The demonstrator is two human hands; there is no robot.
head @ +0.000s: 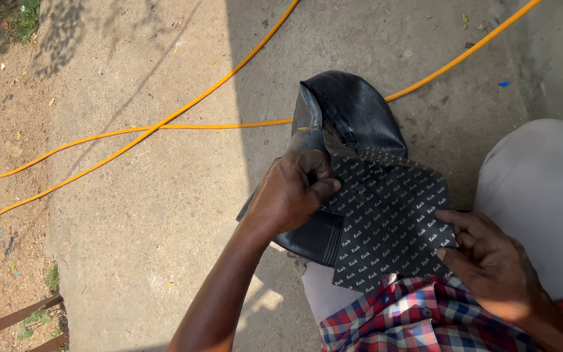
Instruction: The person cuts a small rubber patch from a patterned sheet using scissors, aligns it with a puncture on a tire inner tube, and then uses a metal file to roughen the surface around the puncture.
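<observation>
Hands hold things on my lap. My left hand (291,192) pinches the black rubber tube (346,117). My right hand (490,261), fingers loose, grips the dark printed sheet (386,221) covering it. I think I'm pressing it flat; next needs firm rubbing. Orange cords (164,127) lie beyond the tube.

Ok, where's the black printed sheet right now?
In the head view, the black printed sheet lies right of centre, over the black rubber tube, between the left hand and right hand.
</observation>
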